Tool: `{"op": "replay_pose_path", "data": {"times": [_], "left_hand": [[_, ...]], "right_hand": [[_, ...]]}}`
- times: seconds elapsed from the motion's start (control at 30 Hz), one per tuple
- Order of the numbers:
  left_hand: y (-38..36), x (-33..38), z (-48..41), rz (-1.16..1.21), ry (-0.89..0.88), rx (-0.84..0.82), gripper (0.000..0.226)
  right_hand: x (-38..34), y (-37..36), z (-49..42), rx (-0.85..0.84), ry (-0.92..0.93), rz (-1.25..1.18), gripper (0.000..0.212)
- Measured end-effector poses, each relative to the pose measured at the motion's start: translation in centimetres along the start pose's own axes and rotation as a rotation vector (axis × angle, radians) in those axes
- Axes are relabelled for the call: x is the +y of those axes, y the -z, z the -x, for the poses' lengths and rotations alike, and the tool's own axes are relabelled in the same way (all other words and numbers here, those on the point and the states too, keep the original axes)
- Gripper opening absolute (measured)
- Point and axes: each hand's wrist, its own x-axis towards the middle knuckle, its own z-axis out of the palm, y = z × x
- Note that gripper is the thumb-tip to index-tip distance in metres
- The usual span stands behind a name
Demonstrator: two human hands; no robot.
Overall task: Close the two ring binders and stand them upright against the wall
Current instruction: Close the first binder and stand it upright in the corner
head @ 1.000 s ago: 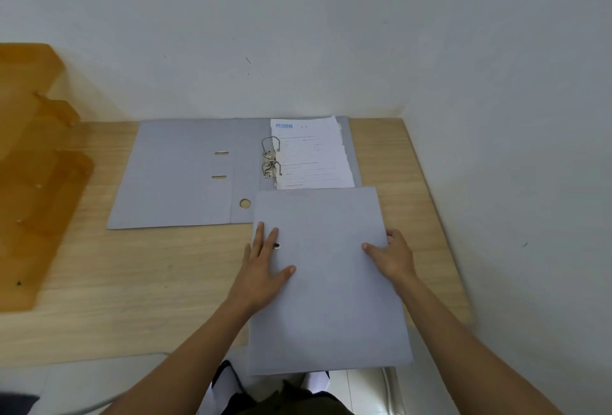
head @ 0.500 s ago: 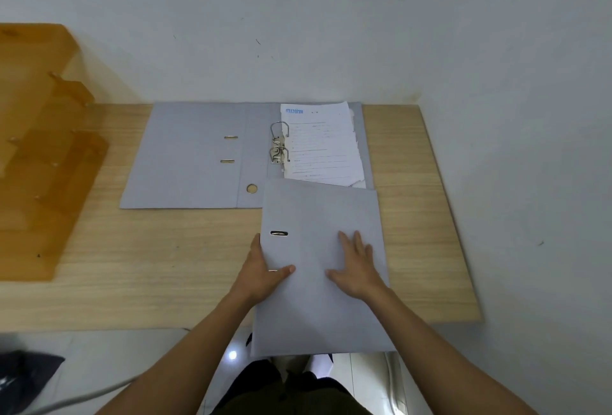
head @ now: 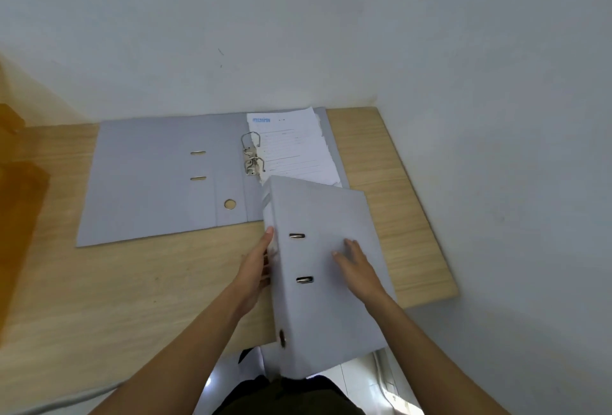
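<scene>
A closed grey ring binder (head: 324, 222) lies near the desk's front edge, tilted up on its spine side and hanging partly over the edge. My left hand (head: 256, 268) grips its spine with the thumb on top. My right hand (head: 356, 265) presses flat on its cover, fingers spread. Behind it a second grey binder (head: 159, 179) lies open flat against the back wall, its metal rings (head: 252, 154) upright and a stack of white papers (head: 293, 146) on its right half. The closed binder overlaps the open one's near right corner.
The wooden desk (head: 132, 282) meets a white wall (head: 265, 33) at the back and another wall (head: 513, 149) on the right. An orange-brown wooden object (head: 16, 209) stands at the left edge. Floor shows below the desk's front edge.
The near binder's spine side has risen off the desk and it has turned slightly. My left hand shifted from the cover onto the spine; my right hand stays on the cover.
</scene>
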Motion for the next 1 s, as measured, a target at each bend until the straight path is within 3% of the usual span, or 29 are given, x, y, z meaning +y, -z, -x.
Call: {"op": "replay_pose_path", "data": {"times": [0.17, 0.23, 0.43, 0.57, 0.63, 0.77, 0.87, 1.0], "left_hand": [[-3.9, 3.0, 1.5, 0.086, -0.016, -0.451, 0.059], [-5.8, 4.4, 2.4, 0.086, -0.019, -0.536, 0.055], [-10.9, 7.8, 4.4, -0.124, -0.192, -0.484, 0.068], [-14.1, 11.0, 5.0, -0.276, -0.501, -0.579, 0.074], [-15.4, 12.0, 4.8, -0.338, -0.640, -0.586, 0.080], [-19.0, 12.6, 3.1, -0.472, -0.812, -0.485, 0.088], [-20.7, 12.4, 1.3, -0.526, -0.857, -0.360, 0.085], [-22.8, 12.3, -0.2, -0.599, -0.892, -0.333, 0.099]], "right_hand": [[-3.4, 0.8, 2.1, 0.088, 0.015, -0.309, 0.069], [-4.7, 1.2, 2.5, 0.096, 0.083, -0.325, 0.074], [-7.3, 5.8, 3.6, 0.138, 0.227, -0.478, 0.053], [-10.0, 9.8, 3.8, 0.212, 0.488, -0.415, 0.066], [-11.5, 11.9, 3.9, 0.244, 0.579, -0.339, 0.056], [-11.6, 16.2, 3.1, 0.342, 0.642, -0.258, 0.065], [-9.7, 17.7, 1.1, 0.269, 0.624, -0.238, 0.064], [-7.5, 19.3, -1.3, 0.282, 0.605, -0.282, 0.063]]}}
